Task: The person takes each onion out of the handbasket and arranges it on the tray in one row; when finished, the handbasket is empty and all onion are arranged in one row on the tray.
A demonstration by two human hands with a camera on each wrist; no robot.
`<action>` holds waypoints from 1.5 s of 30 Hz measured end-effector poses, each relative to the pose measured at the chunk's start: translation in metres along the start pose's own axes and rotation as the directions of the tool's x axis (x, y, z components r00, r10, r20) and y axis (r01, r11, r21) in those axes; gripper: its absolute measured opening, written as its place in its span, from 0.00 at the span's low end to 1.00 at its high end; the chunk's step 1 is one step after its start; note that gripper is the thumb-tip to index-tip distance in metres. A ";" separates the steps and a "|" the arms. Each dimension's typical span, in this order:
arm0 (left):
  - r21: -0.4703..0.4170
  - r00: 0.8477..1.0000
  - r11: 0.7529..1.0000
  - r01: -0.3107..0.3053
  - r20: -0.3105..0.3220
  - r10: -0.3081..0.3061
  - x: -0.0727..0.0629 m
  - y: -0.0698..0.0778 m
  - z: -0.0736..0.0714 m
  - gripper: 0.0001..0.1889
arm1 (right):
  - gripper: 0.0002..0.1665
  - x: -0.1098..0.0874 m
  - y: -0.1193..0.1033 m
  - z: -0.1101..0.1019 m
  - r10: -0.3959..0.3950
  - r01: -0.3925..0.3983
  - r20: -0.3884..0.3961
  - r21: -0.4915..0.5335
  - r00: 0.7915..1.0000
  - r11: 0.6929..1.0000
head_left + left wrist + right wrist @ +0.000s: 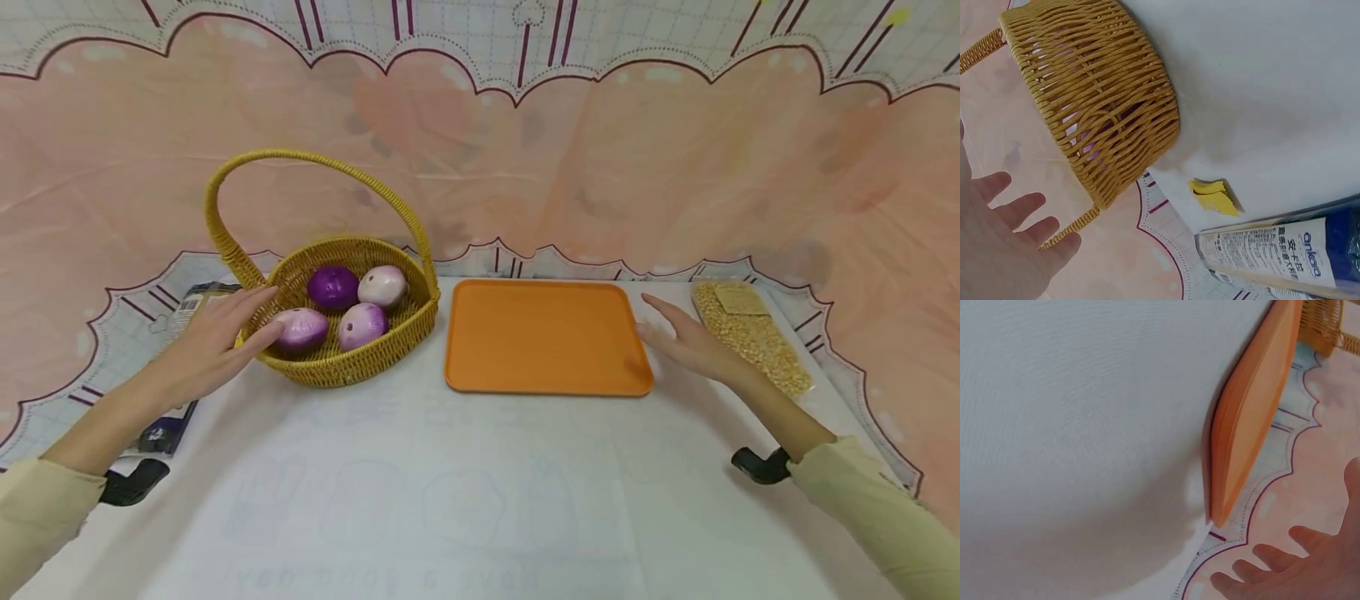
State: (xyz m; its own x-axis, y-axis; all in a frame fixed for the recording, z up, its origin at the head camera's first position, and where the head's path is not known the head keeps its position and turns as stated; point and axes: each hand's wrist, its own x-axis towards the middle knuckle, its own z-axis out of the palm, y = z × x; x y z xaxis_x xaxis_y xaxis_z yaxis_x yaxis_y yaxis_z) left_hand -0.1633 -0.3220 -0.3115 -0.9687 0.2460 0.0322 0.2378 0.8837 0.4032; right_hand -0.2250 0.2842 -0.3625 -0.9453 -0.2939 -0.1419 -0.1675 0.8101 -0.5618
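In the head view my left hand (213, 337) hovers at the left side of a yellow wicker basket (352, 369), its fingers extended and holding nothing. Inside the basket lie several onions: a dark purple onion (332, 287), a whitish onion (383, 287) and paler purple ones, one of them (302, 331) close by my left thumb. My right hand (693, 342), fingers spread and holding nothing, is beside the right edge of an orange tray (547, 337). The left wrist view shows the basket's woven side (1104, 106) beyond my straight fingers.
A bag of yellow corn kernels (750, 333) lies at the right. Left of the basket is a blue printed package (167, 425), partly hidden by my left arm. A small folded yellow scrap (1215, 197) lies near it. The basket's tall handle (315, 157) arches upward.
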 end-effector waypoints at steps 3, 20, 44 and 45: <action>0.003 1.000 1.000 -0.013 -0.001 0.013 0.001 0.001 0.003 0.35 | 0.44 -0.001 0.000 0.002 0.010 -0.011 0.005 0.004 1.000 1.000; -0.129 1.000 0.992 -0.007 0.019 0.010 0.024 0.004 0.011 0.34 | 0.49 0.004 0.005 0.010 0.022 -0.038 0.088 0.190 0.996 0.981; -0.052 0.995 0.998 -0.025 0.092 0.029 0.059 -0.002 0.016 0.35 | 0.46 0.006 0.037 0.026 -0.010 -0.016 0.060 0.413 0.998 0.910; -0.043 0.995 0.999 -0.027 0.094 0.031 0.061 -0.001 0.016 0.36 | 0.46 0.006 0.038 0.027 -0.017 -0.010 0.063 0.407 0.998 0.913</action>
State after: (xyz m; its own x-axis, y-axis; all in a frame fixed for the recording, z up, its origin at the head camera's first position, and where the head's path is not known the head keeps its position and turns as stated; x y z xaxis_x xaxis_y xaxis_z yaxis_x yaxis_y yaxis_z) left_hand -0.2212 -0.3022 -0.3244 -0.9499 0.3096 -0.0420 0.2604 0.8588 0.4413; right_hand -0.2291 0.2995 -0.4065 -0.9227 -0.3390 -0.1837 -0.0292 0.5365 -0.8434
